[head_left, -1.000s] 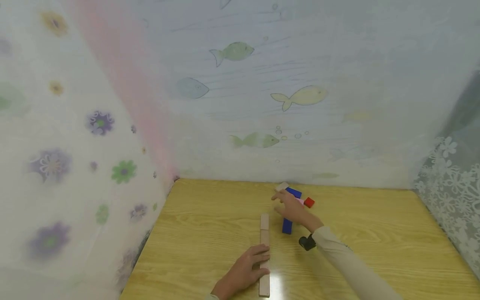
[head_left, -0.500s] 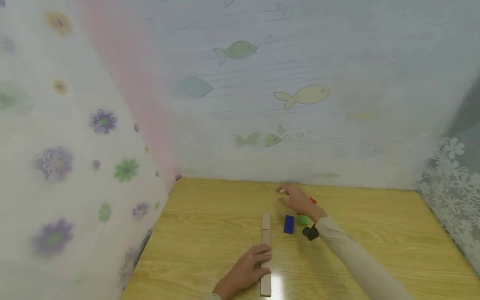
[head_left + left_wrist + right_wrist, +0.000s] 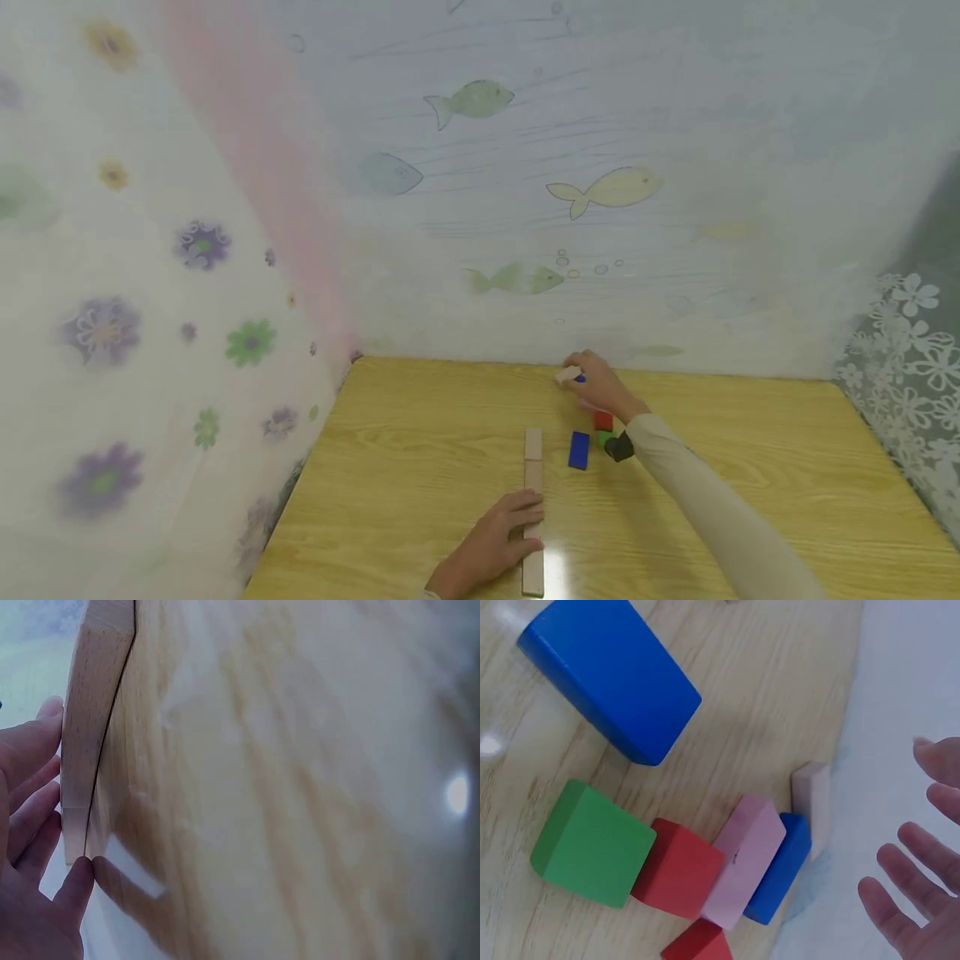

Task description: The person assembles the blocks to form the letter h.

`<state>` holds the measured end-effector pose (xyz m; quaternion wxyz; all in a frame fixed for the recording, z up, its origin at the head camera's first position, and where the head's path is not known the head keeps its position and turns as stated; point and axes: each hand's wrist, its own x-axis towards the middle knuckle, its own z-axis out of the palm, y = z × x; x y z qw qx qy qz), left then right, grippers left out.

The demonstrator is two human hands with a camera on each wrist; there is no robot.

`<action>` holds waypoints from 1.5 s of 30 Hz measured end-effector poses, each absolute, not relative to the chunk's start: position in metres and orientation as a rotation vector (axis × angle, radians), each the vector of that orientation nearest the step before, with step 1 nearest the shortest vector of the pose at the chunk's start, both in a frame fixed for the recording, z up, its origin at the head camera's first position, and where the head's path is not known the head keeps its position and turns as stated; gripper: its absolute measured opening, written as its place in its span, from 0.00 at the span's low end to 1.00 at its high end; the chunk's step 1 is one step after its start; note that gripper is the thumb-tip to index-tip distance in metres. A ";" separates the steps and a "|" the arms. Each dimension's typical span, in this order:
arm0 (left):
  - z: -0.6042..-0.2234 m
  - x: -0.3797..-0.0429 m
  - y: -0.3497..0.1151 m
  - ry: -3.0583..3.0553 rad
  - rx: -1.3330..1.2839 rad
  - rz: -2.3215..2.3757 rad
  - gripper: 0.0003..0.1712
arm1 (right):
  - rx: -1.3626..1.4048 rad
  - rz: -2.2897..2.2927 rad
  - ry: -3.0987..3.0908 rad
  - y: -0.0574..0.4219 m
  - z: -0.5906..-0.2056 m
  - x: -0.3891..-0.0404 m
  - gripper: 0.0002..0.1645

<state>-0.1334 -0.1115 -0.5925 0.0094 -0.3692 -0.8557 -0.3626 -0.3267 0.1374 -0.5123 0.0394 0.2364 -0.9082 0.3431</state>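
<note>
My left hand (image 3: 491, 537) lies along a straight row of plain wooden blocks (image 3: 533, 479); its fingertips touch the side of the row, as the left wrist view shows too. Toward the back wall, my right hand (image 3: 597, 385) hovers over a cluster of blocks with fingers loosely bent. Its fingers (image 3: 907, 881) appear apart from the blocks in the right wrist view. Nearest to it is a plain wooden block (image 3: 815, 802). Beside that stand a blue block (image 3: 784, 870), a pink block (image 3: 746, 855), a red block (image 3: 679, 866) and a green block (image 3: 596, 847).
A larger blue block (image 3: 578, 450) lies between the row and the cluster. Another red block (image 3: 701, 945) is partly cut off in the right wrist view. A patterned cloth wall (image 3: 465, 333) closes off the back of the wooden table (image 3: 420, 433).
My right hand has moved back toward the wall, uncovering the green and red blocks beneath its wrist. The left hand stays on the row.
</note>
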 end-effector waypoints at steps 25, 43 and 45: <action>-0.593 -0.134 -0.108 -2.638 -1.162 -1.185 0.24 | 0.450 0.854 -2.975 0.132 -0.557 -0.348 0.20; -0.596 -0.135 -0.111 -2.640 -1.162 -1.176 0.24 | 0.354 0.870 -2.945 0.125 -0.566 -0.349 0.17; -0.595 -0.135 -0.111 -2.645 -1.163 -1.186 0.24 | 0.355 0.871 -2.939 0.127 -0.567 -0.350 0.16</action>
